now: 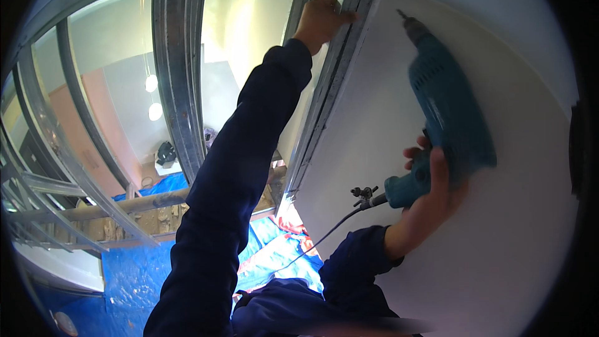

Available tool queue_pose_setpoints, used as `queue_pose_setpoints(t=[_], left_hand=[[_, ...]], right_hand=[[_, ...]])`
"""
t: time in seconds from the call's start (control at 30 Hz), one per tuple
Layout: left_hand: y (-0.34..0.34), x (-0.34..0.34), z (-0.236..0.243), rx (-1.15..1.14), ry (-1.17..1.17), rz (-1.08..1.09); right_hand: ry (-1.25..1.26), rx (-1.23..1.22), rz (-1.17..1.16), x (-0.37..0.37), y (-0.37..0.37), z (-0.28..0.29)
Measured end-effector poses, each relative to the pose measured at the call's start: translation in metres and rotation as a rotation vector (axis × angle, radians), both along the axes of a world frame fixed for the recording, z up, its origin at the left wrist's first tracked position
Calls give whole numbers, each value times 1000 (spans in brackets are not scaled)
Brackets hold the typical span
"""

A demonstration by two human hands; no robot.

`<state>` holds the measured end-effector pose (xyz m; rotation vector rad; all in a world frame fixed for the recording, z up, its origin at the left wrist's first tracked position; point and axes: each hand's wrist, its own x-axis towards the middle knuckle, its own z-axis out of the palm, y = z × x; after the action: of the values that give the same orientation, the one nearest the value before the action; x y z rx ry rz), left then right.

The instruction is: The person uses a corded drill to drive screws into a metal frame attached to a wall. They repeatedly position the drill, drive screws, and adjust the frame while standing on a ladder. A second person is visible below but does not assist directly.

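My left hand [319, 20] is raised high, its fingers closed around the edge of a vertical metal stud [342, 47] beside the white wall, close to the frame's top corner. A teal corded power drill [450, 103] is gripped by its handle in my right hand [437, 187], off to the right. Its bit [401, 14] points up and slightly left, to the right of the stud and apart from my left hand. A chuck key [364, 196] is fixed to the cord just below the drill's handle.
A double metal stud [179, 75] and several curved-looking metal members stand to the left. Behind them two round pendant lights [153, 97] hang in another room. Blue sheeting [137, 281] covers the floor. The drill's cord [324, 235] runs down left past my body. A white wall [499, 243] rises on the right.
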<state>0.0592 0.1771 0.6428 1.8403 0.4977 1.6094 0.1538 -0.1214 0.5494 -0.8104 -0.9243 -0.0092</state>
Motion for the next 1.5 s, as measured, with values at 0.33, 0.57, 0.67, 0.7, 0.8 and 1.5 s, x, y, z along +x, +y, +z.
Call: queue_pose_setpoints(t=[0.33, 0.57, 0.67, 0.7, 0.8, 1.5], left_hand=[[-111, -87, -166, -31, -14, 151], [-267, -123, -214, -196, 26, -24], [-304, -133, -221, -260, 100, 87], [-310, -138, -227, -320, 45, 76], [-323, -151, -256, -447, -68, 141], [-372, -204, -353, -561, -1089, 303]], right_hand=[[-2, 185, 251, 31, -15, -89], [-122, 54, 883, 14, 11, -138], [-107, -224, 946, -15, 15, -158], [-266, -206, 875, -27, 17, -166], [-545, -275, 799, -65, 27, -189], [-707, -162, 1439, -176, 2, -291]])
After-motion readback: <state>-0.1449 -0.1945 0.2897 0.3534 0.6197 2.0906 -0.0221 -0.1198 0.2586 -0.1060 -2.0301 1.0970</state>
